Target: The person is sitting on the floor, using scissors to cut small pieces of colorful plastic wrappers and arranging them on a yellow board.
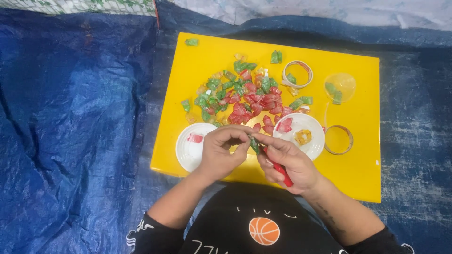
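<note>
On a crinkled blue tarp (70,117), a glossy yellow board (358,174) carries a left white lid (188,153) holding one red wrapper. The left hand (221,153) pinches a small green wrapped piece (254,144) above the board's near edge; the right hand (289,162) pinches it too, fingers closed around a red-handled tool (281,172) (blade unseen). A slip could nick a fingertip, likely because the piece is tiny. Beyond: shiny red-and-green wrappers (245,96), two tape rings.
</note>
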